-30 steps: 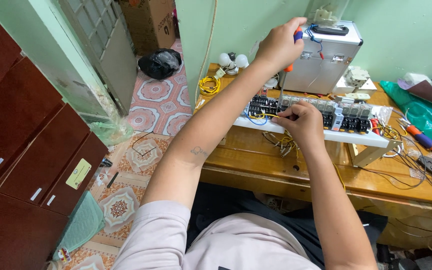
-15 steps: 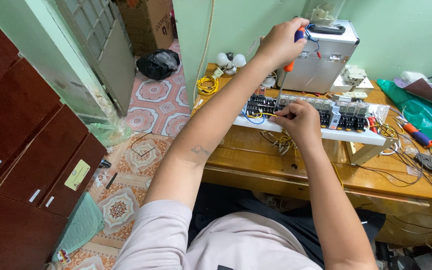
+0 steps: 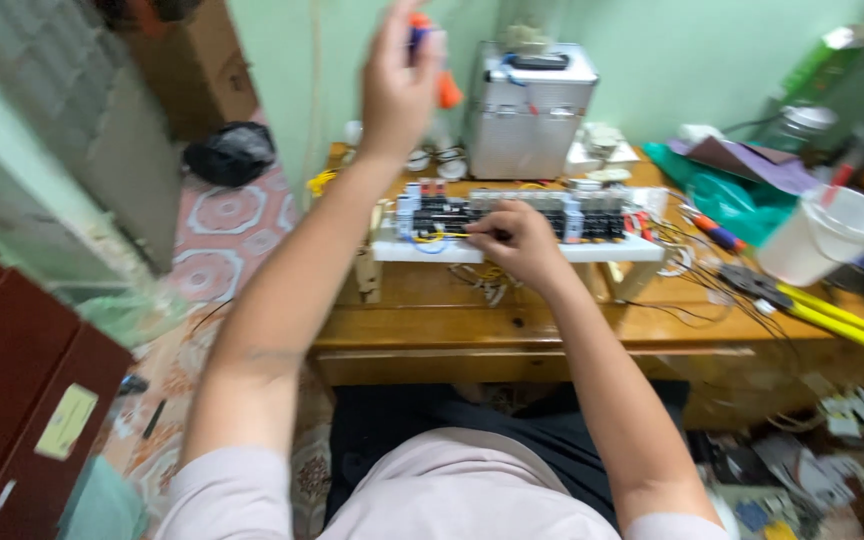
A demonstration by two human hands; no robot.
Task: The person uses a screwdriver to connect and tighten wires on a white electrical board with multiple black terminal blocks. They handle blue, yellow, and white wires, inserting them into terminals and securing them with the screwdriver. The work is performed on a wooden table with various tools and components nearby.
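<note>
On the white board (image 3: 592,252), right hand (image 3: 514,240) pinches yellow wire (image 3: 442,236).

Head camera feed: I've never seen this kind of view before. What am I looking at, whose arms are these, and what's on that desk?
This is one camera worn on a person's head, looking down past their chest, so both arms are their own. The left hand is raised and grips a blurred tool with an orange handle. The right hand rests on a white board of electrical parts and pinches a thin yellow wire. The board sits on a wooden desk. Behind it stands a silver metal case; to the right are a white bucket, screwdrivers and loose wires.
</note>
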